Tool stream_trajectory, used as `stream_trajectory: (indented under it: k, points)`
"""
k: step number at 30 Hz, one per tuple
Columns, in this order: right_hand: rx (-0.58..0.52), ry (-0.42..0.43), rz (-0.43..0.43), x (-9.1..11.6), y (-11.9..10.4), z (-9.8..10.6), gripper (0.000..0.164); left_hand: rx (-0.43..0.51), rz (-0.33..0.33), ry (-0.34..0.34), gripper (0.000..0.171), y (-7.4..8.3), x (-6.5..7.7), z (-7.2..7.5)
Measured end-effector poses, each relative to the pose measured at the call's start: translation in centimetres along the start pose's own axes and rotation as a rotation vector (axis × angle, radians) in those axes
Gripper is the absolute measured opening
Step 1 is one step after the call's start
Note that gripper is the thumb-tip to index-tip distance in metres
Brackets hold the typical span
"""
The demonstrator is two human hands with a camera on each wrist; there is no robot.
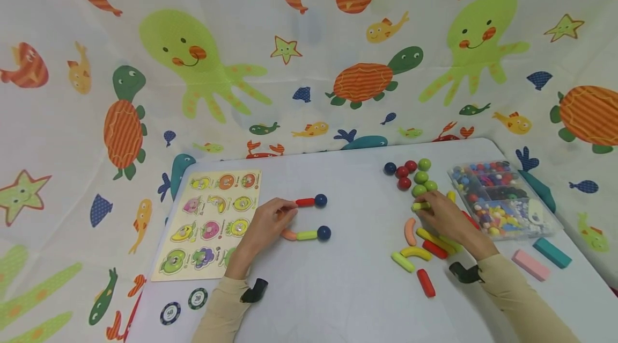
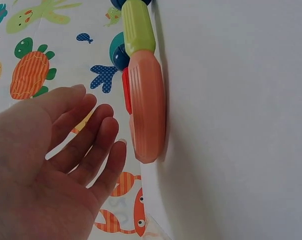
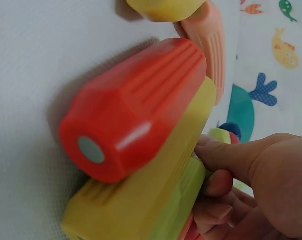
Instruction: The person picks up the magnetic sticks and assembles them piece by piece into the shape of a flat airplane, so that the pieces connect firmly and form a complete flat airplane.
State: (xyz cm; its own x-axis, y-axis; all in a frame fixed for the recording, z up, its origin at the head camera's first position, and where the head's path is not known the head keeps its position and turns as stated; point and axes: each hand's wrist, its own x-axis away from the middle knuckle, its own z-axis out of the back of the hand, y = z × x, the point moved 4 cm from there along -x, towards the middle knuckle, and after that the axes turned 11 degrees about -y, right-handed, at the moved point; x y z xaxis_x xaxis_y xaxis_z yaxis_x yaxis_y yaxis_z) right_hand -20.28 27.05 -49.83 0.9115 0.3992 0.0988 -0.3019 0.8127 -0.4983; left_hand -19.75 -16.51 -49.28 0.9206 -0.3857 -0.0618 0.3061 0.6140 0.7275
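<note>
My left hand (image 1: 270,225) hovers over two short chains, its fingers (image 2: 83,160) loosely bent and holding nothing. The upper chain joins a red stick (image 1: 305,202) to a dark blue ball (image 1: 321,200). In the lower one, a curved orange stick (image 2: 148,107), a light green stick (image 1: 306,235) and another blue ball (image 1: 324,233) form a line. On the right, my right hand (image 1: 441,217) pinches a light green stick (image 1: 420,206) between thumb and fingers. Beneath it lies a loose pile with a red stick (image 3: 136,110), a yellow stick (image 3: 151,185) and curved pieces.
Red, green and blue balls (image 1: 404,183) cluster behind the pile. A divided bead box (image 1: 507,233) stands at the right, with pink (image 1: 531,264) and teal blocks (image 1: 552,253) before it. A fruit puzzle board (image 1: 181,273) and two chips (image 1: 170,313) lie left.
</note>
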Motion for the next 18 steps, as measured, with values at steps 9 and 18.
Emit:
stream_trajectory:
  k: [9, 18]
  points:
    - [-0.065, -0.018, -0.063, -0.09, 0.27, 0.28, 0.030, 0.005, -0.004, -0.006, 0.019, 0.10, -0.13, 0.06]
    - [-0.166, 0.020, -0.124, -0.50, 0.53, 0.82, 0.034, -0.004, 0.015, -0.009, 0.020, 0.12, -0.17, 0.33]
